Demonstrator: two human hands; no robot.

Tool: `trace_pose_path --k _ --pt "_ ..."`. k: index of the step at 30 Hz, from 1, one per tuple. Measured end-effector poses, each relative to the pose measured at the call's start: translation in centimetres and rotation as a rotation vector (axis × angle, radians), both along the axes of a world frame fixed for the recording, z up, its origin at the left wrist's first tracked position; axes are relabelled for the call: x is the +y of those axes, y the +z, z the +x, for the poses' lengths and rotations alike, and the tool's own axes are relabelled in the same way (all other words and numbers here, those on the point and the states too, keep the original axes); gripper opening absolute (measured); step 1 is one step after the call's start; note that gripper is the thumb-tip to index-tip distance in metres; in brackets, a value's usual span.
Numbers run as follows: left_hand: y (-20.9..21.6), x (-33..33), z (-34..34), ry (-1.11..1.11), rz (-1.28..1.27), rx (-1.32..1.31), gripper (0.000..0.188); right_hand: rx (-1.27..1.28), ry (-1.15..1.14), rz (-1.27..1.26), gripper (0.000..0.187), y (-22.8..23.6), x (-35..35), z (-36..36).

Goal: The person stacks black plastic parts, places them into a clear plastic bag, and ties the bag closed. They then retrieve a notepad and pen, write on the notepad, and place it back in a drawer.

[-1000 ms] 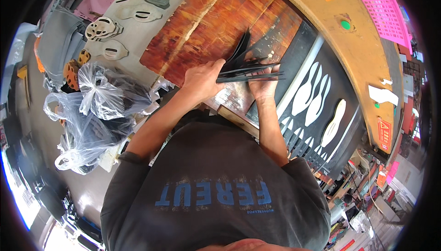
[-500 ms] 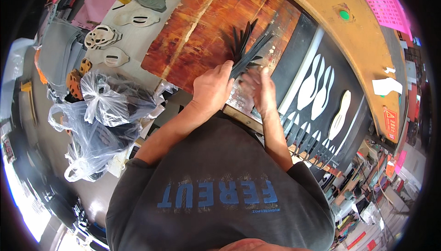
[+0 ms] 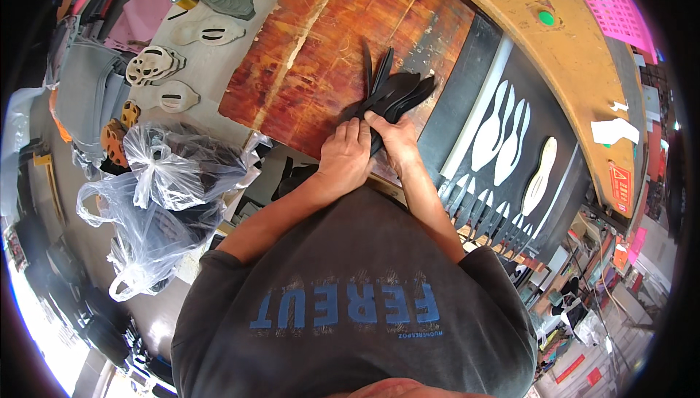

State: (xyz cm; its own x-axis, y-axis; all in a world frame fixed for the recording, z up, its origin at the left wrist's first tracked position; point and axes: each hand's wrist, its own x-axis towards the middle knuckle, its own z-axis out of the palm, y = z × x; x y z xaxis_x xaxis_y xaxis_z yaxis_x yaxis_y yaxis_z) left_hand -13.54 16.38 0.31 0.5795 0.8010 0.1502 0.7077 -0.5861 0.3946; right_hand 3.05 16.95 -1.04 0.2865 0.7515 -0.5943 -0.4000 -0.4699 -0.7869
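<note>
A bundle of thin black cut-out pieces [image 3: 397,95], like soft shoe-part shapes, fans out above the near edge of a worn red-brown board [image 3: 328,41]. My left hand [image 3: 345,151] is closed round the near left part of the bundle. From the other side my right hand [image 3: 396,141] grips it, with the thumb laid across the black pieces. Both hands are side by side, close to my dark shirt. The lower ends of the pieces are hidden by my fingers.
Right of the board, white sole-shaped cut-outs [image 3: 496,135] and a row of metal cutting dies [image 3: 485,216] lie on a black surface. A yellow machine beam [image 3: 503,4] curves behind. Left are clear plastic bags [image 3: 164,179] and beige dies [image 3: 153,64].
My right hand, blurred and apart from the pieces before, now grips the bundle beside my left hand. The black pieces have drawn nearer and spread toward the right.
</note>
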Motion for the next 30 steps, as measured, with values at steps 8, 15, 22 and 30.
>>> trace_pose_path --k 8,15,22,30 --pt "0.3 8.4 -3.6 0.264 -1.612 -1.025 0.058 0.346 0.200 0.184 0.045 0.8 0.2 2.9" --pt "4.6 10.0 -1.4 0.144 -0.981 -1.177 0.036 0.130 0.407 0.386 0.046 7.2 3.4 3.2" --pt "4.7 9.0 -1.4 0.419 -0.981 -1.250 0.034 0.261 0.172 0.438 0.048 5.8 3.4 2.1" --pt "4.2 8.2 -1.4 -0.005 -0.921 -1.272 0.071 0.228 0.169 0.487 0.051 5.6 2.4 3.6"
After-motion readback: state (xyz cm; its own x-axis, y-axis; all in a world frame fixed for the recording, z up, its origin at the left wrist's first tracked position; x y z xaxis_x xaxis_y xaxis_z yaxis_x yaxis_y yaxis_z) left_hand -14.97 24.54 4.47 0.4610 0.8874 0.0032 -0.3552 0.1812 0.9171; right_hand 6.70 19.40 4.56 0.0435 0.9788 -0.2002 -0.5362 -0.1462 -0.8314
